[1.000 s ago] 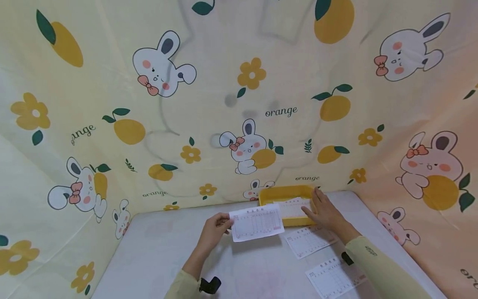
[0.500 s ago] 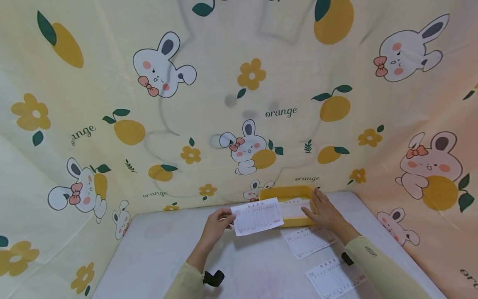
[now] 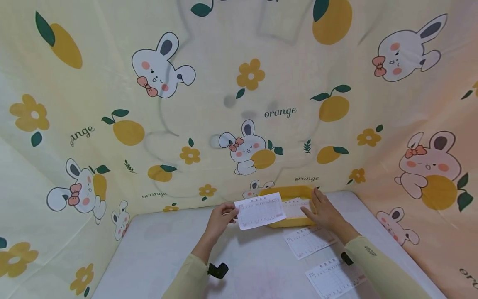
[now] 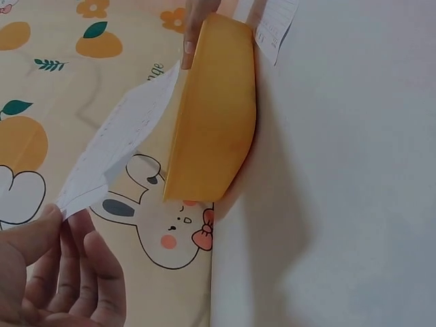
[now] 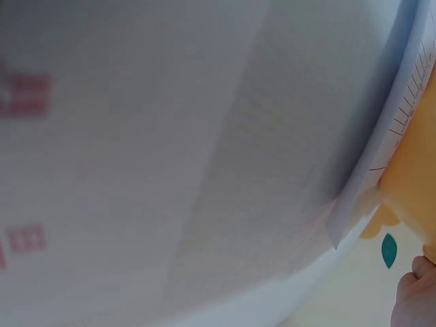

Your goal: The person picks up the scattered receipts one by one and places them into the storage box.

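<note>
My left hand (image 3: 219,220) pinches a white printed paper form (image 3: 259,211) by its left edge. The form is raised in front of the left part of a yellow tray (image 3: 295,223). In the left wrist view, thumb and fingers close on the form's near end, and the sheet bends. My right hand (image 3: 328,214) holds the tray's right end, thumb over the rim. Its fingers appear only partly in the right wrist view, at the lower right by the tray wall. Other printed forms (image 3: 295,206) lie inside the tray, partly covered by the raised sheet.
Two more printed forms lie on the white table (image 3: 157,253): one form (image 3: 308,243) just in front of the tray, another form (image 3: 332,277) nearer, partly under the right sleeve (image 3: 381,265). A patterned curtain (image 3: 209,104) rises right behind the tray and along both sides.
My left hand has moved up and slightly right, carrying the paper form further over the tray's left part. The right hand and the forms on the table have stayed put.
</note>
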`<state>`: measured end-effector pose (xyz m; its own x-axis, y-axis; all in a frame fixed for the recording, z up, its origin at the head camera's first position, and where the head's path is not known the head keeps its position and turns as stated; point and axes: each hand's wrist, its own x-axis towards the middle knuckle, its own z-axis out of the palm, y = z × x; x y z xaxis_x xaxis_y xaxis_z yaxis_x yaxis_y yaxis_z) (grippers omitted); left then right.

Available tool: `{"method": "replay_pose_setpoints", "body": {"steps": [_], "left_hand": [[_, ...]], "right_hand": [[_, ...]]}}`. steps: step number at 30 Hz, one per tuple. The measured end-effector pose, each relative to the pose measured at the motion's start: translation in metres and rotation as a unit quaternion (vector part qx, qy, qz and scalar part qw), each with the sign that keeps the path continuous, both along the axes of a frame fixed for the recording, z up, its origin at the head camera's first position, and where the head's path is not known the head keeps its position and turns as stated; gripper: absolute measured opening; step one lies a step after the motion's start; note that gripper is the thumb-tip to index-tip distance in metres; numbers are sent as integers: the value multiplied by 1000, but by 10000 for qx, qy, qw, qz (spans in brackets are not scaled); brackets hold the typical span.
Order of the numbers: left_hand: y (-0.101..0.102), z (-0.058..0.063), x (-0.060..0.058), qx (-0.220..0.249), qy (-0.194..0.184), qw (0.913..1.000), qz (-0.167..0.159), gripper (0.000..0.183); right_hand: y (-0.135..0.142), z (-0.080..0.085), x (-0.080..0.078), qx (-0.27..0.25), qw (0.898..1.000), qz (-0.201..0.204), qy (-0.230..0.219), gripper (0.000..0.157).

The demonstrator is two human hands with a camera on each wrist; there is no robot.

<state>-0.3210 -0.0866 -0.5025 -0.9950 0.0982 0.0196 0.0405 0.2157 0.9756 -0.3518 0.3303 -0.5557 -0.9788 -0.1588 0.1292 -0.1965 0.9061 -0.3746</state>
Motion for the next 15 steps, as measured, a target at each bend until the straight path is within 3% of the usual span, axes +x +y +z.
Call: {"method": "replay_pose_setpoints", "body": {"steps": [15], "left_hand": [[9, -2, -12, 184, -42, 9998, -113, 24]], "right_hand": [[-2, 1, 1, 21, 10000, -27, -76, 102]]}}
